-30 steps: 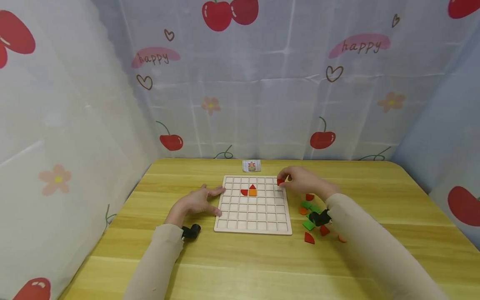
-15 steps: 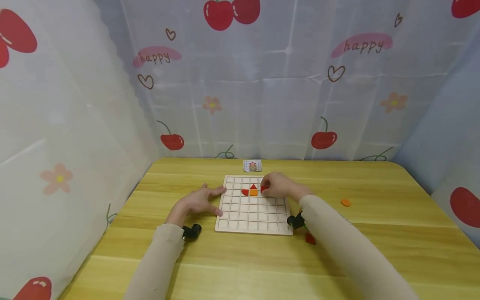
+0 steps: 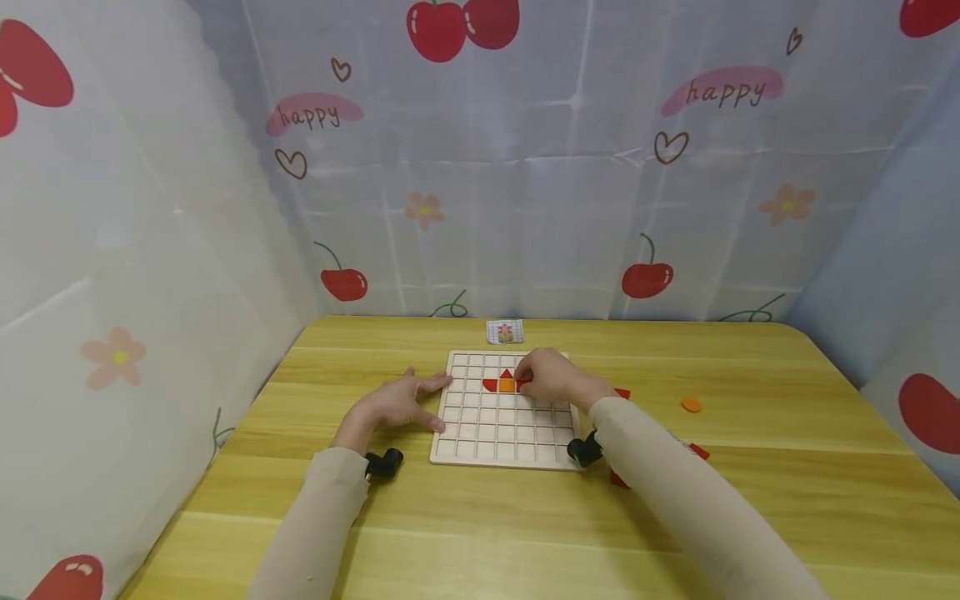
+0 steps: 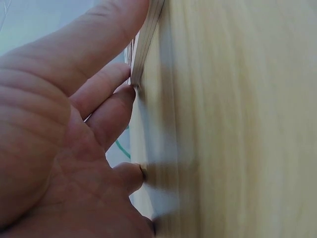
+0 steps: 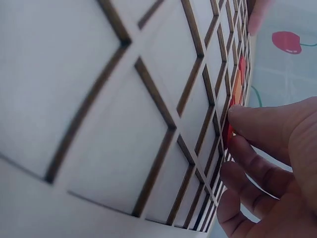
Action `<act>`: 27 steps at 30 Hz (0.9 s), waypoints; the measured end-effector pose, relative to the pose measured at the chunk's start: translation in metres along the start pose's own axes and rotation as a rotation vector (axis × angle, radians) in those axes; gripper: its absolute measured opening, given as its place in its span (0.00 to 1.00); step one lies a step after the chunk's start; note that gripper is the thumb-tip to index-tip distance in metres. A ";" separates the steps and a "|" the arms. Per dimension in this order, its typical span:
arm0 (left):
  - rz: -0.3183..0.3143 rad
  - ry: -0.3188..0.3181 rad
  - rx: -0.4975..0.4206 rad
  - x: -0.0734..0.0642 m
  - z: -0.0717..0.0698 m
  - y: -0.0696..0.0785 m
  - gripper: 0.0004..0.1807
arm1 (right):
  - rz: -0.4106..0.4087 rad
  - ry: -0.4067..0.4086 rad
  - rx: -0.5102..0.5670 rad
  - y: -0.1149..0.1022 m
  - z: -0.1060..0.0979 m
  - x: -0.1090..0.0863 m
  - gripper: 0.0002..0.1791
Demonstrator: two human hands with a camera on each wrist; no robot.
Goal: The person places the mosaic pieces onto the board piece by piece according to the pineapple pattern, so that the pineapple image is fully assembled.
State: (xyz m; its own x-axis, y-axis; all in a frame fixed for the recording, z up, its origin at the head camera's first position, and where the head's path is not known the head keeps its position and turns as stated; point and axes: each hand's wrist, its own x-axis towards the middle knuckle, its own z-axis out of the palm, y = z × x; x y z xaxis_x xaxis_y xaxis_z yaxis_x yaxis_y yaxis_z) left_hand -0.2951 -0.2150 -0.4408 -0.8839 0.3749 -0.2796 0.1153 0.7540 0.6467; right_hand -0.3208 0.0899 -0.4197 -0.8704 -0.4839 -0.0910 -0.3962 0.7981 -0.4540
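Note:
A pale wooden grid board (image 3: 495,433) lies on the table. In its upper rows sit a red triangle (image 3: 507,373), an orange square (image 3: 507,386) below it and a red curved piece (image 3: 489,384) to the left. My right hand (image 3: 534,380) rests on the board and pinches a red piece (image 5: 228,135) at the cell just right of the orange square (image 5: 237,88). My left hand (image 3: 401,404) lies flat on the table. Its straight fingers (image 4: 116,106) touch the board's left edge (image 4: 147,34).
Loose red pieces (image 3: 622,393) (image 3: 699,452) (image 3: 617,480) and an orange piece (image 3: 691,405) lie right of the board. A small picture card (image 3: 504,332) stands behind it. Cherry-print curtains close in the wooden table (image 3: 480,525) on three sides.
My right hand carried the red piece left from the board's top right corner to beside the orange square. The left hand stayed put. An orange piece now lies farther right.

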 end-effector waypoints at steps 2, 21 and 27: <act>0.001 0.001 0.000 0.000 0.000 0.000 0.51 | -0.013 0.012 0.000 0.000 0.002 0.000 0.14; 0.007 -0.004 -0.016 0.001 0.002 -0.004 0.50 | -0.077 0.032 0.096 0.001 0.001 -0.007 0.17; -0.001 0.004 -0.018 0.002 0.001 -0.003 0.50 | -0.124 0.015 0.085 0.010 -0.015 -0.024 0.17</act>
State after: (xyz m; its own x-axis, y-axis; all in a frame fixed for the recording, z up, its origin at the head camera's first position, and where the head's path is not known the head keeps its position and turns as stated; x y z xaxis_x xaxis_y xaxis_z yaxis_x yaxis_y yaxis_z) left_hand -0.2970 -0.2159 -0.4447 -0.8859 0.3718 -0.2774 0.1059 0.7443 0.6594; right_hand -0.3083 0.1145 -0.4084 -0.8209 -0.5709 -0.0170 -0.4751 0.6990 -0.5345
